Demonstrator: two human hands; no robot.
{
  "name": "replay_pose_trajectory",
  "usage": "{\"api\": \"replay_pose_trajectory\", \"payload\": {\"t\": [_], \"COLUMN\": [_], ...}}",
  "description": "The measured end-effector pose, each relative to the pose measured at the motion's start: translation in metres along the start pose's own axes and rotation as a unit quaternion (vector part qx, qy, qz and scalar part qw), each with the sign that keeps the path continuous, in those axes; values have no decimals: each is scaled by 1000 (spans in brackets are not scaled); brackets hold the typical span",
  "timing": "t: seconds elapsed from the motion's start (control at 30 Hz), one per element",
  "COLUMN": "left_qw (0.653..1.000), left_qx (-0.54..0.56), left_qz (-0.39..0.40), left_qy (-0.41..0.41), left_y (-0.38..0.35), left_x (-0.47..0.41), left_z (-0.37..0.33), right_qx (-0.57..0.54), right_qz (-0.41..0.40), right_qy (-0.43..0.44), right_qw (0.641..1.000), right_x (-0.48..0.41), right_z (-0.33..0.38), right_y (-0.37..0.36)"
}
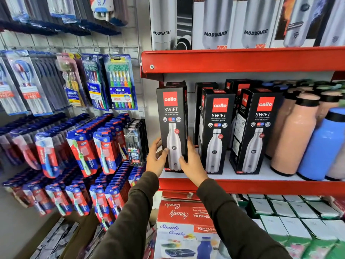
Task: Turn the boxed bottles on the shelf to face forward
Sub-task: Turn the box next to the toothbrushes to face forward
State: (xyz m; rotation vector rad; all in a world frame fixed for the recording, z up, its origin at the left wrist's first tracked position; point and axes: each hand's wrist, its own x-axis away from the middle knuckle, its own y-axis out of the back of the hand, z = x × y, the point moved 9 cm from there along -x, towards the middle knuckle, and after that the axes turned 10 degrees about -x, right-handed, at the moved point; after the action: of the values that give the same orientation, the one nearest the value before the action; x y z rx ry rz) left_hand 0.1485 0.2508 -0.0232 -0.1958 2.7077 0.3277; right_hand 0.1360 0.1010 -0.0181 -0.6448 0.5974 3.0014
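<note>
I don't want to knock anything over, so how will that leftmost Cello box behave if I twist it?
The box is tall on a narrow base, so it probably tips easily. Its printed card looks smooth, so perhaps slippery. Both hands, left and right, grip low, which should steady it.

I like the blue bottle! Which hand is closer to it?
Right. The right hand grips the leftmost cello box, nearer the blue bottle; the left hand is on the box's far side.

Boxes (216, 128) left of bottles (296, 133), apparently touching
</note>
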Motion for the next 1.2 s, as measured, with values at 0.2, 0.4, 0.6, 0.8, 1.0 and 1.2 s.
{"api": "replay_pose_trajectory", "payload": {"t": [0.2, 0.4, 0.6, 0.8, 1.0, 1.2], "left_qw": [1000, 999, 998, 999, 996, 994], "left_qx": [-13, -29, -33, 25, 74, 74], "left_qz": [-15, -30, -30, -7, 1, -14], "left_qy": [-16, -31, -34, 22, 56, 79], "left_y": [-7, -11, -13, -21, -23, -15], "left_x": [2, 8, 12, 16, 25, 41], "left_z": [0, 2, -1, -2, -4, -1], "right_qx": [-2, -17, -40, -136, -231, -254], "right_qz": [-23, -28, -28, -14, -27, -36], "right_qy": [-6, -12, -16, -41, -83, -75], "right_qw": [1000, 999, 999, 990, 969, 963], "right_x": [5, 7, 7, 15, 27, 40], "right_z": [-5, -11, -13, -17, -26, -27], "right_y": [7, 9, 9, 2, 6, 9]}}
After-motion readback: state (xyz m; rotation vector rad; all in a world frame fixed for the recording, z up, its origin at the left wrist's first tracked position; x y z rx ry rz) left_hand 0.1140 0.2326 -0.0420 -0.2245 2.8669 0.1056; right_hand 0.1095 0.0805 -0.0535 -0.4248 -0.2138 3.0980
